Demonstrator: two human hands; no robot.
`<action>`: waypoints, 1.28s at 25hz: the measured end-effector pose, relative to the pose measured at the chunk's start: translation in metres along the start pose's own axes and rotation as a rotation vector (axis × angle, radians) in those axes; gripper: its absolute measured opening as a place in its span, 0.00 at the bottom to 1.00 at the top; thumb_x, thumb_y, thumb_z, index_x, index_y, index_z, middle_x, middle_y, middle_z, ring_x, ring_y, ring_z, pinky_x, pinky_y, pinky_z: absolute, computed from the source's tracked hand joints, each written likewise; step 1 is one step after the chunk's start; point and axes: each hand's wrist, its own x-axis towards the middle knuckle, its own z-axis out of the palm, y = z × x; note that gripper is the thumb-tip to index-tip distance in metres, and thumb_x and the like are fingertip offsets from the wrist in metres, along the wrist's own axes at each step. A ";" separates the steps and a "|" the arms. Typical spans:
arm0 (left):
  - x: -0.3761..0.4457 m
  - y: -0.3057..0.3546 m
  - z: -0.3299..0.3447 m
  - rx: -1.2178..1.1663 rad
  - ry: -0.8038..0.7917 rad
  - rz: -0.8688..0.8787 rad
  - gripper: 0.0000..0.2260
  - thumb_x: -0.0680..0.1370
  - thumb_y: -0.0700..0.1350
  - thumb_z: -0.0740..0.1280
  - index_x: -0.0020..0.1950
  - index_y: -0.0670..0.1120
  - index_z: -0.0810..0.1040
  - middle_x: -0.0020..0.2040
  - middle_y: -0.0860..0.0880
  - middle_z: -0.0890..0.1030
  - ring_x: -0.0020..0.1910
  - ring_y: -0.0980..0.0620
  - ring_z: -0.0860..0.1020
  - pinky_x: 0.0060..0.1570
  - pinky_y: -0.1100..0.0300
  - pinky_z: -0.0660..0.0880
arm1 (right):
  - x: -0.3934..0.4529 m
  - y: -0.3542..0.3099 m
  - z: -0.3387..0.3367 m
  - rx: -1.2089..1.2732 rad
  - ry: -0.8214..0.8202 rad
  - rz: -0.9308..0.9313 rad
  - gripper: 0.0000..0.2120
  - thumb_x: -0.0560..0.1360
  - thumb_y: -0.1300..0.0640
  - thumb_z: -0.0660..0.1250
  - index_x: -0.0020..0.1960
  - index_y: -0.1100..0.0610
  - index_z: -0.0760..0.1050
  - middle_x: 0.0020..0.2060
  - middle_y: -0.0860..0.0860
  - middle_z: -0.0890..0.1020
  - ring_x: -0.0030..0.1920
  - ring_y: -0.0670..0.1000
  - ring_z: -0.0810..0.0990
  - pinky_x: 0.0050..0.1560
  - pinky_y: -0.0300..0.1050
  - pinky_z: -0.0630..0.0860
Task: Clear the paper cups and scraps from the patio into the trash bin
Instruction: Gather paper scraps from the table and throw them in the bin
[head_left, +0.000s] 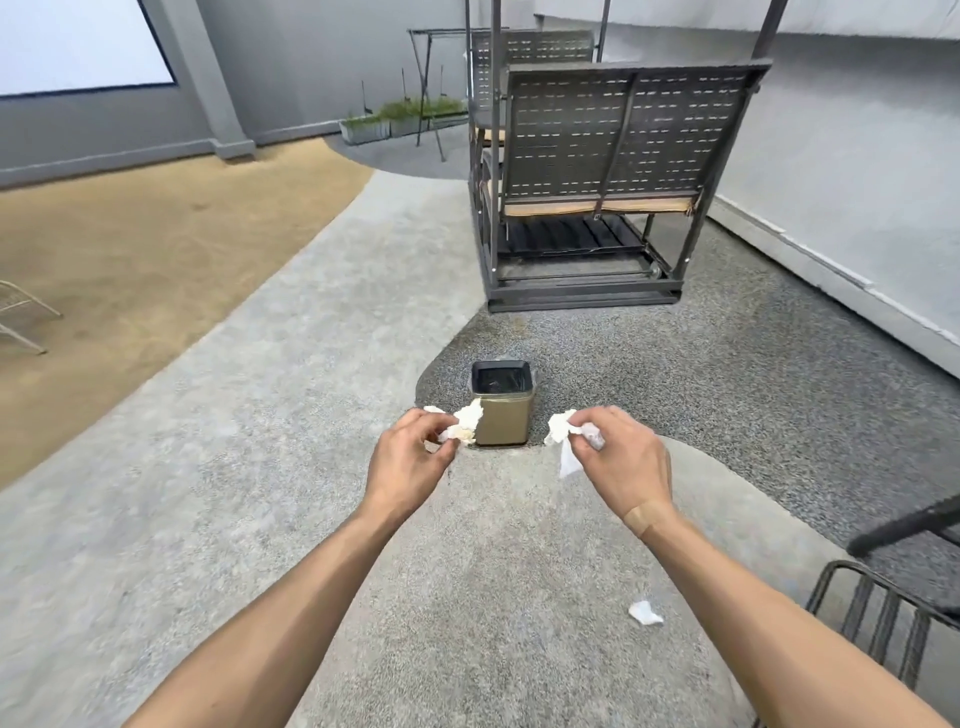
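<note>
A small tan trash bin with a black liner stands open on the patio floor ahead of me. My left hand is shut on crumpled white paper scraps, held just left of the bin's front. My right hand is shut on more white paper scraps, just right of the bin. Both hands hover nearer to me than the bin, at about its height. Another white paper scrap lies on the floor by my right forearm. No paper cups are in view.
A dark metal swing bench stands beyond the bin. A black metal chair frame is at the lower right. A light wire chair sits at the left edge. A grey wall runs along the right. Planters line the far wall.
</note>
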 end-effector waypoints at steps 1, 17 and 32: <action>0.012 -0.003 0.005 0.010 0.005 -0.005 0.10 0.74 0.43 0.73 0.54 0.50 0.83 0.46 0.55 0.79 0.43 0.59 0.79 0.47 0.54 0.79 | 0.014 0.004 0.006 -0.008 -0.006 -0.004 0.06 0.73 0.52 0.67 0.48 0.42 0.77 0.44 0.40 0.80 0.36 0.46 0.75 0.35 0.41 0.66; 0.319 -0.103 0.085 0.055 -0.078 -0.062 0.08 0.75 0.47 0.72 0.53 0.53 0.81 0.45 0.57 0.79 0.43 0.59 0.78 0.45 0.55 0.79 | 0.308 0.030 0.146 -0.052 0.025 0.052 0.04 0.74 0.49 0.68 0.49 0.43 0.78 0.44 0.43 0.81 0.37 0.45 0.73 0.38 0.41 0.67; 0.581 -0.166 0.211 0.100 -0.224 -0.117 0.14 0.77 0.45 0.69 0.61 0.56 0.78 0.44 0.56 0.72 0.36 0.62 0.72 0.34 0.68 0.69 | 0.578 0.114 0.266 -0.060 -0.101 0.056 0.05 0.75 0.47 0.67 0.50 0.42 0.77 0.45 0.41 0.81 0.34 0.44 0.74 0.32 0.39 0.66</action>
